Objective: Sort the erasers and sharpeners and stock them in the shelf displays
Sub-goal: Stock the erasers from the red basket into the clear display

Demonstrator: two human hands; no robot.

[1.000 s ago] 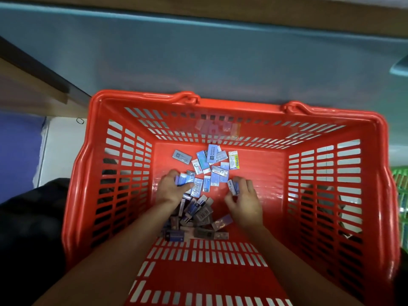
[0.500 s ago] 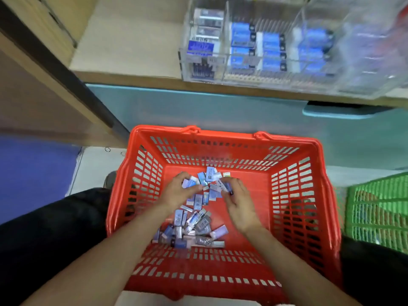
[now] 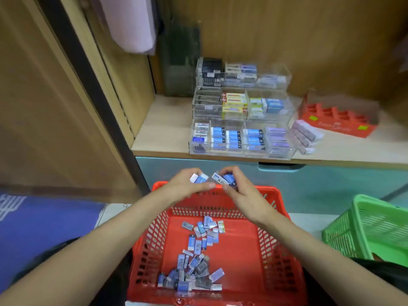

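Blue-and-white wrapped erasers are pinched by left hand; more by right hand, above red slotted plastic basket.

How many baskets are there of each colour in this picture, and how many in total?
Red basket: 1
Green basket: 1
Total: 2
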